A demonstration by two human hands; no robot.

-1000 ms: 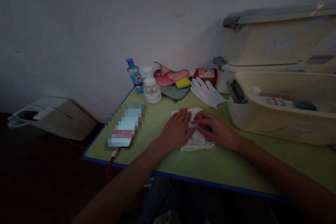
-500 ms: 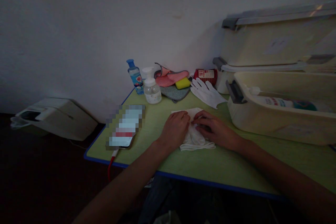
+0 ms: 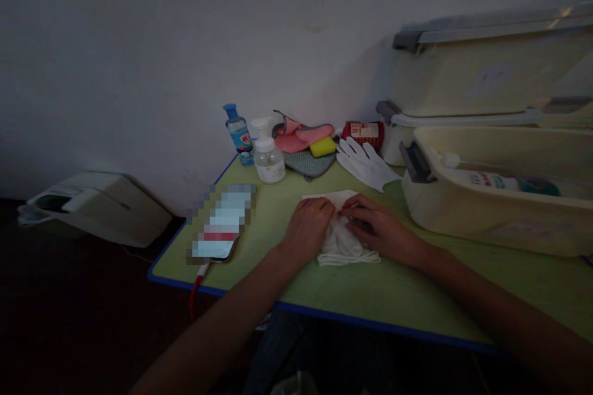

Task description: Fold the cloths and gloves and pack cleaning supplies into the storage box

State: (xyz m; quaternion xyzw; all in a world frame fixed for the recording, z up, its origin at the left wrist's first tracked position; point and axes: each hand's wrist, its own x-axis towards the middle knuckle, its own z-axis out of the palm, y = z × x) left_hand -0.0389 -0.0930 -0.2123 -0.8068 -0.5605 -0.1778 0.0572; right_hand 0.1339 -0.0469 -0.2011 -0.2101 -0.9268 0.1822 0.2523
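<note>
A white cloth glove, crumpled with its cuff toward me, lies on the table between my hands. My left hand rests on its left side, the fingers bent and closed on the fabric near the middle. From the right, my right hand has its fingers curled in, thumb and fingertips pinching the same fabric close to my left fingertips. Exactly what the fingertips grip is partly hidden. Another white glove lies flat farther back, apart from my hands.
On the green table a phone with a red cable lies left. Behind stand a blue bottle and a pump bottle, beside cleaning cloths, a yellow sponge and a red bottle. Storage boxes occupy the right.
My hands stay in almost the same place on the glove. The fabric between them has shifted slightly, and the fingers have moved a little.
</note>
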